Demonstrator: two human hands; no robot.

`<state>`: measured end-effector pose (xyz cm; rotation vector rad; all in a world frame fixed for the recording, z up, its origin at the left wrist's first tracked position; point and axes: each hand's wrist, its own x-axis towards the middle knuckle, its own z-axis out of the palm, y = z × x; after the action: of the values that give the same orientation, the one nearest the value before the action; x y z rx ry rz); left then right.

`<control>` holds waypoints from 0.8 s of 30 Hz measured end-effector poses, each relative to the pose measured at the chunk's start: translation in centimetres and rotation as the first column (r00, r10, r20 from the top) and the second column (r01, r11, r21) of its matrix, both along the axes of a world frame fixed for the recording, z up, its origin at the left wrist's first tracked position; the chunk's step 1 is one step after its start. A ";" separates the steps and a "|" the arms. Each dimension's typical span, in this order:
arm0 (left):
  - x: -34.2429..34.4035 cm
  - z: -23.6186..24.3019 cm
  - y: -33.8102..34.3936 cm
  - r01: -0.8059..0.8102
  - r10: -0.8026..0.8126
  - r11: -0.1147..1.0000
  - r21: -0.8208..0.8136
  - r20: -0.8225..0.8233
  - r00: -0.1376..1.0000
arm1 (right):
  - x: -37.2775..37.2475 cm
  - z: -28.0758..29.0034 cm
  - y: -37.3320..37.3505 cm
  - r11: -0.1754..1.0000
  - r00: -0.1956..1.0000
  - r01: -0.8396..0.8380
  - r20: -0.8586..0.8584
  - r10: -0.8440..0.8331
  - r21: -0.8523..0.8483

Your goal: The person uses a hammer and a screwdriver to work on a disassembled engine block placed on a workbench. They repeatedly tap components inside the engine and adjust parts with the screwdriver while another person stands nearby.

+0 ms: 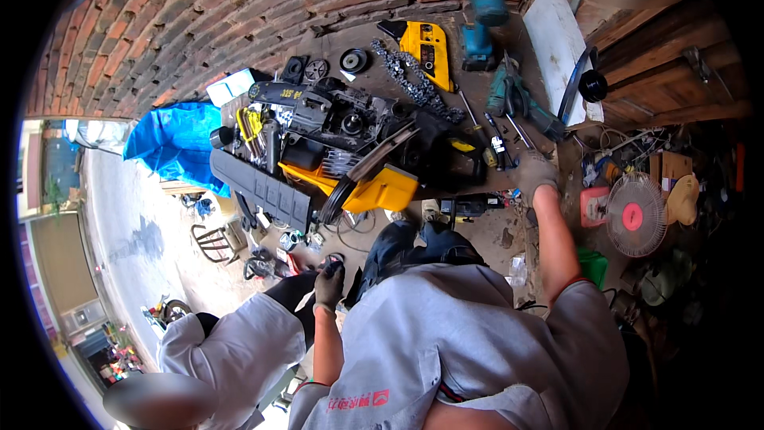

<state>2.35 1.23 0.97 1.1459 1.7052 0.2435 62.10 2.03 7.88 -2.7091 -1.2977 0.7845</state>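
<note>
- Right gloved hand [536,175] — can't tell open or closed; metal shaft [520,132] just ahead
- Left gloved hand [328,285] — can't tell either; chainsaw body [330,118] ahead

Smooth yellow plastic casing [440,61]; metal chain [426,95]; rough brick wall [263,12]; gloves [536,172] seemingly matt cloth.

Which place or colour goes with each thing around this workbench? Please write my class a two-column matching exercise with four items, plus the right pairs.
Column one
1. Chain
2. Fan
3. Plastic sheet
4. Right hand

Column two
A. Round, with a pink centre
B. Gloved, at the right end of the bench
C. Beside a yellow cover
D. Bright blue

Right pairs: 1-C, 2-A, 3-D, 4-B
</note>
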 end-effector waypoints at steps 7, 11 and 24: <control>1.8 3.2 1.3 0.047 -0.049 0.998 0.031 0.062 0.997 | -0.5 0.3 1.1 0.997 0.999 0.018 -0.033 -0.020 -0.075; 5.4 9.7 3.2 -0.073 0.077 0.997 -0.029 0.168 0.983 | -0.7 0.2 0.3 1.000 0.998 -0.023 -0.054 0.023 0.009; 16.4 27.8 9.2 0.025 -0.096 0.808 0.588 0.089 0.991 | 0.0 10.4 -1.7 0.926 0.870 0.253 -0.484 -0.091 0.279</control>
<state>18.71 10.41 28.75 1.5972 1.5221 0.8294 62.05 0.30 18.27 -2.1504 -0.9548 1.0038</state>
